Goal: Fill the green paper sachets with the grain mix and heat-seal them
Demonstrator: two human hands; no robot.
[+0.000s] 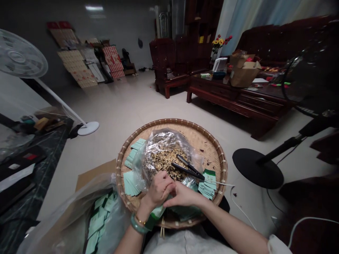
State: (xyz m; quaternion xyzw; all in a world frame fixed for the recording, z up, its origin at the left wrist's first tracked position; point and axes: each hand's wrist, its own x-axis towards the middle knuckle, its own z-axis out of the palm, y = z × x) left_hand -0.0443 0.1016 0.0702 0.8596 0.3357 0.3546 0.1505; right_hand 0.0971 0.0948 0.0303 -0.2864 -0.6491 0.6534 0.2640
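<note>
The left hand (157,190) is gripping a green packet (155,216) narrowly above the tray's near rim, while the right hand (184,195) is reaching across, its fingertips (169,187) touching the left hand. Beside them, a clear bag (164,148) of speckled dried flakes is sitting in a round woven tray (172,120), a black clamp (188,167) lying across it.

The woven bamboo tray (205,141) is pale tan with a darker rim. Mint-green paper packets (208,184) carry deep green print, and the mix (164,164) in the silvery bag (159,141) is speckled brown and cream.
</note>
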